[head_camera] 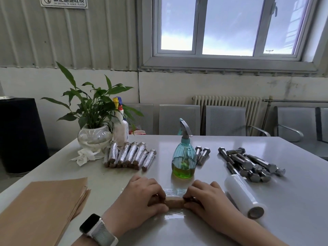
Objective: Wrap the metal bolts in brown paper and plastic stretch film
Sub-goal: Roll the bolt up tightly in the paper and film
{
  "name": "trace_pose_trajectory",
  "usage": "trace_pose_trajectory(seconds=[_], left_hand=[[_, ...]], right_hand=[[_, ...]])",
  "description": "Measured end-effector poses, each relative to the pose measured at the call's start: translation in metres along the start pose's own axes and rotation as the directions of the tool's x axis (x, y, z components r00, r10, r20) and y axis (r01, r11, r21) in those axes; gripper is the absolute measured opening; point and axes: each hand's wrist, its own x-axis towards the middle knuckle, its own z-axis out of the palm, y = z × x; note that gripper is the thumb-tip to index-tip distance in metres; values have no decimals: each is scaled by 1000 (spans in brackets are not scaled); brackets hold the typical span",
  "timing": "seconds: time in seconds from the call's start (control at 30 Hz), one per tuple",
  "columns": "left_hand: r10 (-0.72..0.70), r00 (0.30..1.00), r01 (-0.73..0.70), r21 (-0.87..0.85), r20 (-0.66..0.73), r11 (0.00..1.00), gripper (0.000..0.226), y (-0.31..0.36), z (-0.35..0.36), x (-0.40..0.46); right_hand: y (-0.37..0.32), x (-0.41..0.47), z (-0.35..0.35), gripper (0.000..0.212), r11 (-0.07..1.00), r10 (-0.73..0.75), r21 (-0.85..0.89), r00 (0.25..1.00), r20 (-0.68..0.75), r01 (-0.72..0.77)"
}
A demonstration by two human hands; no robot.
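Note:
A bolt wrapped in brown paper [174,202] lies crosswise on a sheet of clear stretch film [173,216] at the near middle of the table. My left hand [142,199] grips its left end and my right hand [204,199] grips its right end, fingers curled over it. A roll of stretch film [244,195] lies just right of my right hand. Bare metal bolts [252,166] are piled at the right, two more bolts [202,154] behind the spray bottle. Several finished wrapped bolts [129,155] lie at the left middle. A stack of brown paper [40,208] is at the near left.
A teal spray bottle [183,155] with green liquid stands just beyond my hands. A potted plant in a glass bowl [94,137], a white bottle [121,128] and crumpled tissue [85,156] sit at the far left. Chairs stand behind the grey table [266,219].

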Motion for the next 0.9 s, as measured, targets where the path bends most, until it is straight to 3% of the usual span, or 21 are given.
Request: trace_pose_trajectory(seconds=[0.07, 0.13, 0.27, 0.43, 0.63, 0.8, 0.9], left_hand=[[-52, 998, 48, -137, -27, 989, 20, -8, -4, -3], [-80, 994, 71, -125, -70, 990, 4, -15, -10, -7], [-126, 992, 126, 9, 3, 992, 5, -22, -11, -11], [-150, 982, 151, 5, 112, 989, 12, -23, -8, -9], [-150, 969, 183, -164, 199, 969, 24, -25, -17, -12], [-169, 972, 209, -279, 163, 937, 9, -24, -20, -10], [-218, 965, 255, -339, 144, 906, 26, -25, -20, -12]], right_hand=[[-1, -1, 2, 24, 1000, 3, -5, 1000, -6, -3], [-1, -1, 3, 25, 1000, 13, -7, 1000, -9, -13], [0, 0, 6, 23, 999, 45, 7, 999, -16, -44], [1, 1, 7, 22, 998, 67, 7, 998, -7, -67], [-1, 1, 6, 21, 996, 85, 21, 996, 12, -85], [-1, 2, 4, 19, 995, 98, 30, 995, 21, -99], [-1, 1, 4, 18, 994, 101, 35, 995, 21, -102]])
